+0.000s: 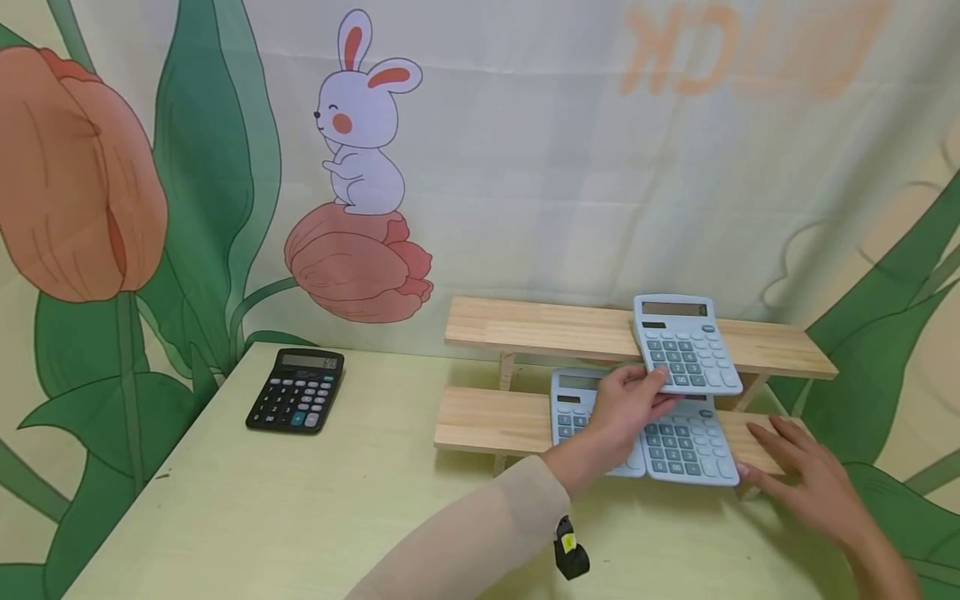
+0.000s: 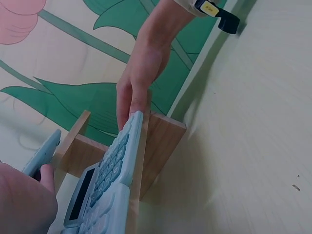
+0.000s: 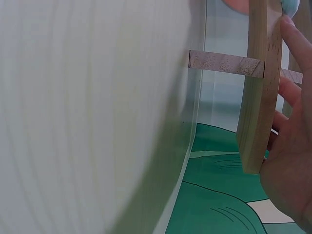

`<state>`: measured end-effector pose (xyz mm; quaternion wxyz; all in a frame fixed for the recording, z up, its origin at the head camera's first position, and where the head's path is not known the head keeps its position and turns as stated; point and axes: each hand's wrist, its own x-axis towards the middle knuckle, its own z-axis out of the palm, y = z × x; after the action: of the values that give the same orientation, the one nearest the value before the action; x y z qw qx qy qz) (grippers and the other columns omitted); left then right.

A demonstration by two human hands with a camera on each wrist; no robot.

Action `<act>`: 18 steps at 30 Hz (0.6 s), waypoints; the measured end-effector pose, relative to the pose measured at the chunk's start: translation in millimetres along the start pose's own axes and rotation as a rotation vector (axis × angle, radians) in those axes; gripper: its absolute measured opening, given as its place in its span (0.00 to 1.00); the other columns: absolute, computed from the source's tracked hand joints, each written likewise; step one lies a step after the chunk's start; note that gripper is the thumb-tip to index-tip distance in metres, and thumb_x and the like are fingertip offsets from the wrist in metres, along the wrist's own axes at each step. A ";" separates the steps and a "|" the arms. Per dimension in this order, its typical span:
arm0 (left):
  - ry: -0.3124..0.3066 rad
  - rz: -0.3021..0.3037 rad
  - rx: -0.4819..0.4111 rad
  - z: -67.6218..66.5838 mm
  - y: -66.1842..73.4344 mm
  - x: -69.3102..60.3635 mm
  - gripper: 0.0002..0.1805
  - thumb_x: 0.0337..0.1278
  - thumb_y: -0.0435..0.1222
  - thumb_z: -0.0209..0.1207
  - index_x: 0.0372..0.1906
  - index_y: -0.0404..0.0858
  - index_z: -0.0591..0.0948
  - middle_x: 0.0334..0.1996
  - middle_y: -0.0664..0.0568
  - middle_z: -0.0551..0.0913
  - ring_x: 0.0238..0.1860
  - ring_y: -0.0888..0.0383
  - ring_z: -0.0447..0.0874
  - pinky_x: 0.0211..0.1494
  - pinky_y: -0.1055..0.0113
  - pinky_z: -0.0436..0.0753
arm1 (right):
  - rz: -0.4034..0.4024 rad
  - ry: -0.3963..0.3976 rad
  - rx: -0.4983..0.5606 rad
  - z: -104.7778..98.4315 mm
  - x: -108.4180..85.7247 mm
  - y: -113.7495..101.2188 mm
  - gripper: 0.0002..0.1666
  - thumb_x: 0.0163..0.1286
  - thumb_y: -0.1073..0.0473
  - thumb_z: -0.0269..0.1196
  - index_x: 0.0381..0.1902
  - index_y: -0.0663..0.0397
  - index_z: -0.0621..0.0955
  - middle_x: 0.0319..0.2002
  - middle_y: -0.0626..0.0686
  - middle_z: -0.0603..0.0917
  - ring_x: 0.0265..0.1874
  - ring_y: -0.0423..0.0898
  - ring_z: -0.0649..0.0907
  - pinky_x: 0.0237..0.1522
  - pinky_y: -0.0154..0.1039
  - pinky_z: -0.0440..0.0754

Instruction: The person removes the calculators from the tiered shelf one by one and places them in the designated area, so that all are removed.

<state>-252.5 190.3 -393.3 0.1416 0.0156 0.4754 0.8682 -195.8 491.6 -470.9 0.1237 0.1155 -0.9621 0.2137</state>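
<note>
My left hand [image 1: 624,410] pinches the lower left edge of a light blue calculator [image 1: 686,346], which overlaps the upper shelf [image 1: 540,323] in the head view. Two more light blue calculators stand side by side on the lower shelf [image 1: 487,419]; my left hand and forearm partly cover the left calculator [image 1: 573,385]. The right calculator [image 1: 693,454] is mostly visible. My right hand [image 1: 813,477] rests at the right end of the lower shelf, thumb at that calculator's lower corner. In the right wrist view, the fingers [image 3: 287,92] lie against the wooden board [image 3: 261,117].
A black calculator [image 1: 296,392] lies on the pale table [image 1: 315,517] at the left. Behind the two-tier wooden stand hangs a curtain [image 1: 525,167] printed with a rabbit and tulips. A black strap [image 1: 572,550] hangs by my left sleeve [image 1: 480,525].
</note>
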 end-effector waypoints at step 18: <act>-0.182 -0.029 -0.037 -15.7 2.9 -0.1 0.14 0.75 0.31 0.63 0.59 0.32 0.82 0.49 0.45 0.88 0.57 0.46 0.88 0.59 0.55 0.88 | 0.001 0.014 -0.006 5.3 -1.9 2.1 0.44 0.74 0.46 0.68 0.80 0.58 0.68 0.79 0.76 0.57 0.77 0.80 0.53 0.68 0.84 0.46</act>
<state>-255.6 176.0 -399.5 0.1970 0.0851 0.4447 0.8696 -195.6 491.4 -476.9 0.1308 0.1133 -0.9619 0.2118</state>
